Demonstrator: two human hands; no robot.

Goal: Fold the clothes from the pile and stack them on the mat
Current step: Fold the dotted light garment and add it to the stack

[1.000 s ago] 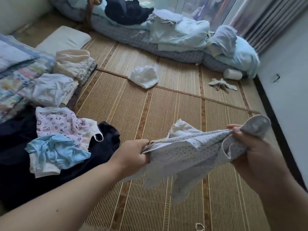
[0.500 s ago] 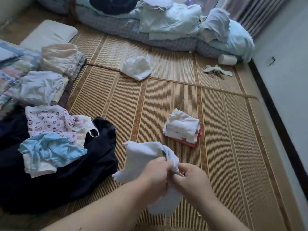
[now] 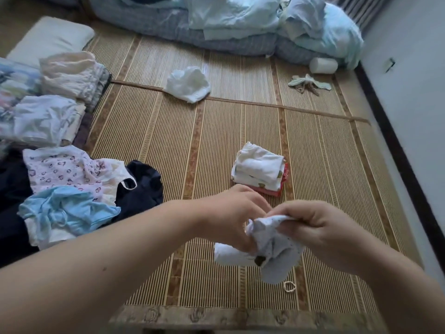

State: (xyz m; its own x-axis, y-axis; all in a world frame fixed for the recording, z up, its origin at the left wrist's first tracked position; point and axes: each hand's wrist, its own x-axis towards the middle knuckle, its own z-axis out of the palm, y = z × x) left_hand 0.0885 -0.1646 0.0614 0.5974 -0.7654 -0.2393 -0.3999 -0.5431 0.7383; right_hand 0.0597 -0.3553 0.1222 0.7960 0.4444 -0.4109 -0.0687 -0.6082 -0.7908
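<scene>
A small white dotted garment [image 3: 274,247] hangs bunched between my hands above the striped bamboo mat [image 3: 149,141]. My left hand [image 3: 231,213] grips its left part and my right hand [image 3: 313,225] pinches its top edge. Just beyond my hands a short stack of folded white and red clothes [image 3: 261,172] lies on the mat. At the left sits the unfolded pile: a light blue piece [image 3: 65,213], a pink heart-print piece [image 3: 65,169] and dark navy cloth [image 3: 139,184].
Folded cream and white stacks [image 3: 60,97] sit at the far left by a pillow [image 3: 48,37]. A crumpled white cloth [image 3: 187,84], socks [image 3: 309,83] and a white roll [image 3: 322,65] lie toward the bedding [image 3: 240,27]. A hair tie [image 3: 289,286] lies near me. A wall [image 3: 409,92] runs along the right.
The garment was stretched wide between my hands a second ago. My hands came together and it is now bunched and doubled over. The view has tilted down toward the mat.
</scene>
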